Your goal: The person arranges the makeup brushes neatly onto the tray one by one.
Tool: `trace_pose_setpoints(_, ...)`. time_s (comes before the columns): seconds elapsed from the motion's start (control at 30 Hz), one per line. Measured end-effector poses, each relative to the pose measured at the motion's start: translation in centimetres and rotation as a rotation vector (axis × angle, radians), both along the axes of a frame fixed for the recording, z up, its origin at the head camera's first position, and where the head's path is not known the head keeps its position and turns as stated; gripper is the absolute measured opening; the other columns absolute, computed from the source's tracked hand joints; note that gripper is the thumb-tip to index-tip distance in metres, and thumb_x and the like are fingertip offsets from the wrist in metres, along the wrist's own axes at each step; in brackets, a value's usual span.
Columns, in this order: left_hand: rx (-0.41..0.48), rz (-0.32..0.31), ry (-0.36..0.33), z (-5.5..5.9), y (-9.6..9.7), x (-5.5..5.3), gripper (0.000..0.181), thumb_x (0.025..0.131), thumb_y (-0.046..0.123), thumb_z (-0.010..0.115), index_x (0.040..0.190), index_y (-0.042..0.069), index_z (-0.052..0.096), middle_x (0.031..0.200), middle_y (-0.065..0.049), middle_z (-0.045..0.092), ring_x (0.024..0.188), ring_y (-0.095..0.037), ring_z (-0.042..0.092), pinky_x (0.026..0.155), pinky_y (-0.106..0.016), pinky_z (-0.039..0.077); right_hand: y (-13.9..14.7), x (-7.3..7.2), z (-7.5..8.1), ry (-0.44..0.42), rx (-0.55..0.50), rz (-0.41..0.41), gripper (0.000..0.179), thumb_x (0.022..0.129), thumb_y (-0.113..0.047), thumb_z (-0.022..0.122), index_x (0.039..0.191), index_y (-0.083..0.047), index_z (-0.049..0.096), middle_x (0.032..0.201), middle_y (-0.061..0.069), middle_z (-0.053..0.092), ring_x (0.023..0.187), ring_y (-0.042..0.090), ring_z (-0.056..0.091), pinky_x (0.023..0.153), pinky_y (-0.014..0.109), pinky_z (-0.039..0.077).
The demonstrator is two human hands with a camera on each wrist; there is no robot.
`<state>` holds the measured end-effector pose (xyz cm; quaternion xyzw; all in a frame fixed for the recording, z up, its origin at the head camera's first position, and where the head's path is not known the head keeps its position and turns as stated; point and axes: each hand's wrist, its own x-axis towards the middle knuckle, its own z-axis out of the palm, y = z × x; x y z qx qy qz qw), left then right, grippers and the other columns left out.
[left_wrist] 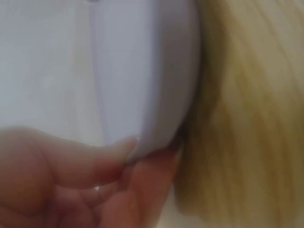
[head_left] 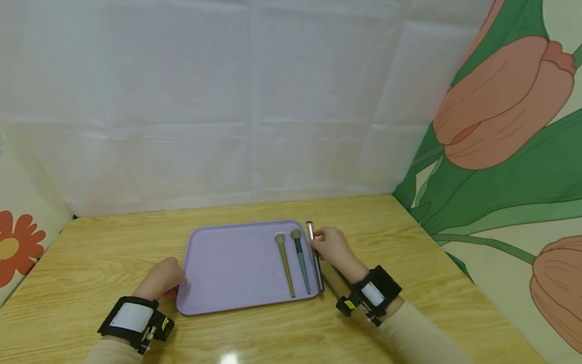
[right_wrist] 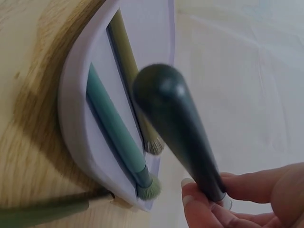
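Observation:
My left hand (head_left: 160,278) pinches the left rim of a lilac tray (head_left: 232,265); the left wrist view shows thumb and fingers at its edge. My right hand (head_left: 334,247) holds a dark-handled makeup brush (right_wrist: 178,123) by its upper part, near a silver section seen in the head view. That brush is over the tray's right rim, its rounded handle end towards the right wrist camera. Inside the tray, on the right, lie an olive-handled brush (head_left: 285,265) with pale bristles and a teal-handled brush (head_left: 301,260) with green bristles, side by side.
Another green-handled brush (right_wrist: 45,214) lies on the wooden table (head_left: 364,227) just right of the tray, partly under my right hand. A white sheet (head_left: 218,101) hangs behind the table, and a flower-printed panel (head_left: 514,192) stands along the right side.

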<state>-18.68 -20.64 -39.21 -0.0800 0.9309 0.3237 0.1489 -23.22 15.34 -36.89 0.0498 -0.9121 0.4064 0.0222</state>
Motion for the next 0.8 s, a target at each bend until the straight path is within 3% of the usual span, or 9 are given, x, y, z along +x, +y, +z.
trace_pose_setpoints(0.27,0.004,-0.007,0.006,-0.1,-0.1,0.0,0.021,0.084,-0.003,0.052,0.093,-0.022,0.049,0.061,-0.014,0.054,0.045,-0.017,0.051,0.046,-0.025,0.045,-1.0,-0.3,0.0,-0.024,-0.022,-0.002,0.028,0.087,-0.002,0.066,0.106,0.017,0.059,0.076,0.016,0.065,0.051,0.018,0.057,0.048,0.027,0.049)
trace_pose_setpoints(0.57,0.016,0.005,-0.006,0.0,-0.1,0.0,0.02,0.084,-0.003,0.052,0.093,-0.02,0.048,0.062,-0.015,0.054,0.046,-0.018,0.051,0.046,-0.025,0.044,-1.9,-0.4,-0.4,-0.027,-0.077,0.014,0.027,0.086,0.0,0.067,0.105,0.017,0.06,0.064,0.008,0.06,0.045,0.01,0.046,0.045,0.022,0.041)
trace_pose_setpoints(0.8,0.012,0.015,-0.023,0.0,-0.1,-0.1,0.024,0.086,-0.003,0.053,0.097,-0.022,0.047,0.063,-0.016,0.054,0.048,-0.019,0.052,0.047,-0.026,0.045,-2.5,-0.4,-0.6,-0.043,-0.082,0.002,0.026,0.086,-0.002,0.068,0.105,0.015,0.061,0.068,0.008,0.062,0.047,0.01,0.048,0.044,0.022,0.042)
